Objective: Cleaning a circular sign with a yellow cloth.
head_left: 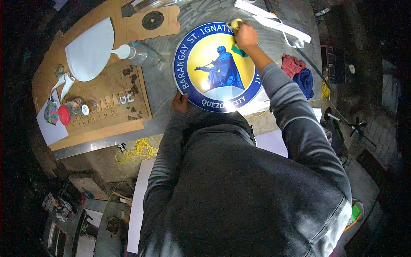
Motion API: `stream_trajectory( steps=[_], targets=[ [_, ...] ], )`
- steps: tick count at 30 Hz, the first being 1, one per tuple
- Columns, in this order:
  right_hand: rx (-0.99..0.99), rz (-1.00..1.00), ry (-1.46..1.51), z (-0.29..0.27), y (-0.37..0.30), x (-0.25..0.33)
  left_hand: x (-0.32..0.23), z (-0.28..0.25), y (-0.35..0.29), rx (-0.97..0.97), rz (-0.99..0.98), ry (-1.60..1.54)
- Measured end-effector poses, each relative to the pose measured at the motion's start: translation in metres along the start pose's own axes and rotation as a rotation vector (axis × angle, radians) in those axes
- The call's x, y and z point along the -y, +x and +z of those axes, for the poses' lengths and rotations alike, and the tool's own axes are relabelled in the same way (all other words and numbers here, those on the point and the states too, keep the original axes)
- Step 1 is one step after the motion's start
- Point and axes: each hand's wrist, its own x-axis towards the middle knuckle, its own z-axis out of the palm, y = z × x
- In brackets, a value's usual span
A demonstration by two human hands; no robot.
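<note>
A round sign [217,68] with a blue border and a yellow middle lies face up on the grey tabletop [166,40], in front of the person. The right hand [246,37] closes around a crumpled yellowish item [234,24] at the sign's upper right; a green piece [239,51] shows beneath it. The left hand [180,103] touches the lower-left rim, fingers curled; whether it grips cannot be told. A clear bottle [147,55] lies to the left, red [292,64] and dark blue [304,83] cloths to the right, white strips [274,22] beyond.
</note>
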Motion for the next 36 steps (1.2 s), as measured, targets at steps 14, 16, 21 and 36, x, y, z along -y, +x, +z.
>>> stream_trajectory(
  steps=[14, 16, 21, 36],
  targets=[
    [0.145, -0.66, 0.11, 0.031, -0.064, 0.174, -0.039, 0.006, -0.004, -0.007, -0.195, 0.427],
    [0.138, -0.63, 0.133, 0.026, -0.057, 0.175, -0.038, 0.007, -0.006, -0.028, -0.142, 0.413],
    [0.047, -0.372, 0.101, 0.048, -0.002, 0.106, -0.08, 0.016, -0.003, 0.024, -0.175, 0.292],
    [0.05, 0.274, -0.02, -0.029, -0.071, -0.066, 0.051, -0.006, 0.004, -0.05, 0.027, -0.07]
  ],
)
